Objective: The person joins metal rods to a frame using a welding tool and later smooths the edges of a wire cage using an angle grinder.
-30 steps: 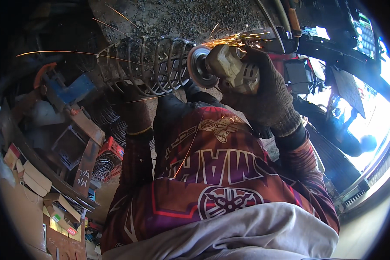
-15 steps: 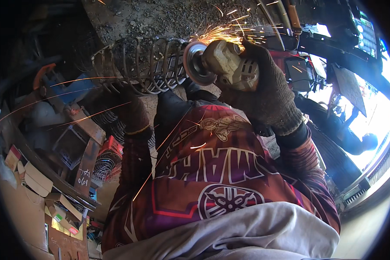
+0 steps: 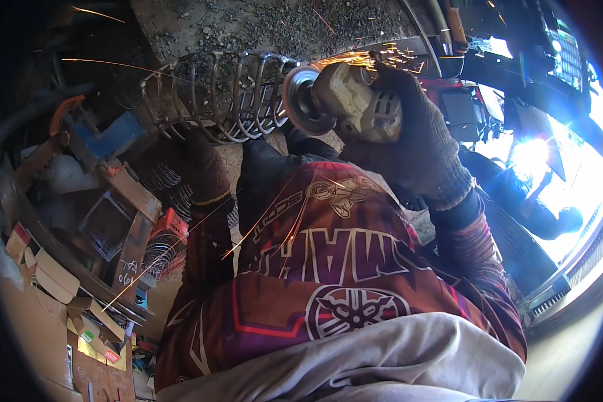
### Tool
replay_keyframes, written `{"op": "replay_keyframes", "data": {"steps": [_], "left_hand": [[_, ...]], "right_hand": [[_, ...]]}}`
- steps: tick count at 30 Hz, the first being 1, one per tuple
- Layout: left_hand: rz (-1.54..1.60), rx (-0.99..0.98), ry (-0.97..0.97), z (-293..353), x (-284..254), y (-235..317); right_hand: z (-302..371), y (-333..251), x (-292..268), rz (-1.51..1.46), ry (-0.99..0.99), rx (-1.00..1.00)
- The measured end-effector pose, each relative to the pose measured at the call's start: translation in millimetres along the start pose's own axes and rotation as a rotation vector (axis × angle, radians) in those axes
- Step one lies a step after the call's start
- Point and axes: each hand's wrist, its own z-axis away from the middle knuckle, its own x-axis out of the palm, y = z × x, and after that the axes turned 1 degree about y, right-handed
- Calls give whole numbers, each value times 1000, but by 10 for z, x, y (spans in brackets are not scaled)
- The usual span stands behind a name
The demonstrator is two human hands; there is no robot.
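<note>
My right hand [image 3: 419, 144], in a dark knitted glove, is wrapped round an angle grinder [image 3: 358, 100] with a worn, pale gear head. The grinder's round disc [image 3: 307, 100] touches the right end of a cage of curved metal bars [image 3: 214, 90]. Orange sparks [image 3: 375, 59] spray away from there to the right, and thin streaks cross over my shirt. On the left, my left hand [image 3: 204, 164], also gloved, grips the cage's lower left edge; its fingertips are partly lost in shadow.
Gritty ground [image 3: 248, 27] lies beyond the cage. To the left are a blue metal piece [image 3: 117, 134], coiled wire [image 3: 159, 258] and open cardboard boxes [image 3: 97, 318]. At right, another person [image 3: 516, 194] crouches beside a glaring white light [image 3: 531, 154].
A glaring white light has flared beside the person at right. The spark spray has become narrower, and the stray streaks fall elsewhere. My hands, the grinder and the cage have hardly shifted.
</note>
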Motion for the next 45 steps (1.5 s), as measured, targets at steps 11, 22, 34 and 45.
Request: {"op": "replay_keyframes", "data": {"steps": [11,22,34,45], "left_hand": [[-104,38,128,-12,-5,-9],[-153,66,163,-1,17,-29],[-271,88,200,6,16,-48],[-564,207,212,38,-35,-74]], "right_hand": [[-26,2,-24,-31,25,-6],[-38,-9,-26,-34,-11,55],[-34,94,28,-24,53,-127],[-43,39,5,-3,63,-105]]}}
